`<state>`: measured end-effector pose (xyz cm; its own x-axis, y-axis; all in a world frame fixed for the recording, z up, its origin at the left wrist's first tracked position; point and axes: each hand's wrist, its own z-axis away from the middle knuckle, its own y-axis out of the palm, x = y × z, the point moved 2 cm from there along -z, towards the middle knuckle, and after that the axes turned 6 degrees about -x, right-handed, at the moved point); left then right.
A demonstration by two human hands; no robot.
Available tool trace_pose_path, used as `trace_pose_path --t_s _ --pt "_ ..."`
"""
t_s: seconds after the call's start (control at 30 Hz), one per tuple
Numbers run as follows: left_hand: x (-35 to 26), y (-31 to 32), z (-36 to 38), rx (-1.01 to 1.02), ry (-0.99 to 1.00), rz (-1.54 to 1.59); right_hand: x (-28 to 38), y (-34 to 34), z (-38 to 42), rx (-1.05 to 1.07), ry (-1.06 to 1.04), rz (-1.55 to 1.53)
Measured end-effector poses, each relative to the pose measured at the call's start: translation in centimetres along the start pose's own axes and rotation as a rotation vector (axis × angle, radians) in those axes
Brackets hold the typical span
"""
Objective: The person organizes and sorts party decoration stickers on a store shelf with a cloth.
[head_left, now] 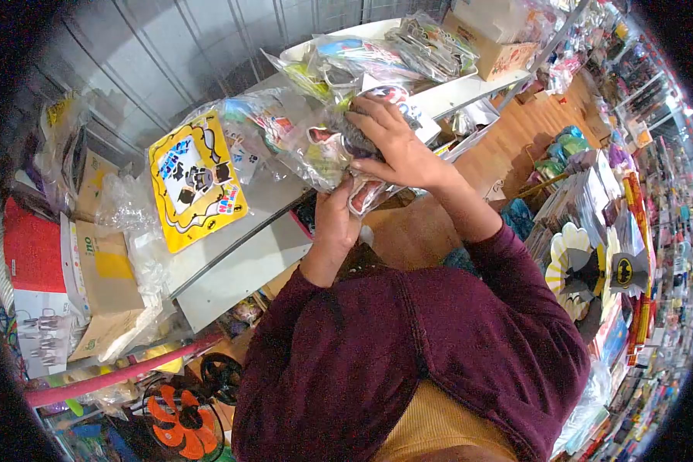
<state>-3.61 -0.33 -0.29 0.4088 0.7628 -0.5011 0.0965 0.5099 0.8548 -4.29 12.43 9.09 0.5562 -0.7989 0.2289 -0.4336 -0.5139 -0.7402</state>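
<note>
My left hand is closed round the lower edge of a clear plastic packet with red, white and dark printed pieces inside. Over the packet's top lies my right hand, its fingers bent round a grey and dark part of it. More clear bags with coloured contents lie just behind and left of the hands. A yellow party sheet with black bat figures rests flat on the grey shelf, left of my hands.
Packets fill a white tray at the back. A cardboard box stands left, beside crumpled plastic. An orange-bladed fan is at the lower left. Crowded merchandise lines the right side, past the wooden floor.
</note>
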Motion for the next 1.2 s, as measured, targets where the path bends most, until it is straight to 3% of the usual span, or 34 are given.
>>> trace_pose_path --t_s 0.3,0.43,0.6,0.67,0.7,0.77,0.8,0.9,1.0,1.17,1.2 --pt "0.1 0.0 0.3 -0.023 0.015 -0.003 1.0 0.8 2.3 0.102 -0.261 -0.186" --pt "0.3 -0.4 -0.5 -0.019 0.112 -0.17 -1.4 1.5 2.1 -0.03 -0.247 -0.056" --pt "0.2 -0.4 -0.3 -0.015 0.039 -0.133 -6.8 0.3 -0.4 -0.279 -0.061 0.094" --pt "-0.3 0.6 0.4 -0.037 -0.01 -0.061 -9.1 0.4 -0.7 -0.31 0.23 0.074" --pt "0.0 0.3 0.3 -0.033 -0.003 -0.062 -8.9 0.4 -0.6 -0.315 0.223 0.073" --pt "0.8 -0.8 -0.4 -0.069 -0.023 -0.06 -7.6 0.5 -0.7 -0.376 0.188 0.035" --pt "-0.1 0.7 0.4 0.005 0.007 -0.057 -6.5 0.6 -0.5 -0.354 0.108 0.024" --pt "0.1 0.8 0.4 -0.09 0.101 -0.059 -0.9 2.1 0.9 -0.19 -0.152 0.003" --pt "0.3 -0.7 0.1 -0.078 0.107 -0.168 2.0 2.6 1.4 -0.075 -0.25 -0.131" --pt "-0.2 0.2 1.1 -0.11 -0.01 -0.138 -2.9 1.8 0.5 -0.267 -0.098 0.052" --pt "0.0 -0.2 1.1 -0.129 -0.049 -0.1 -4.0 1.3 0.5 -0.295 0.038 0.083"
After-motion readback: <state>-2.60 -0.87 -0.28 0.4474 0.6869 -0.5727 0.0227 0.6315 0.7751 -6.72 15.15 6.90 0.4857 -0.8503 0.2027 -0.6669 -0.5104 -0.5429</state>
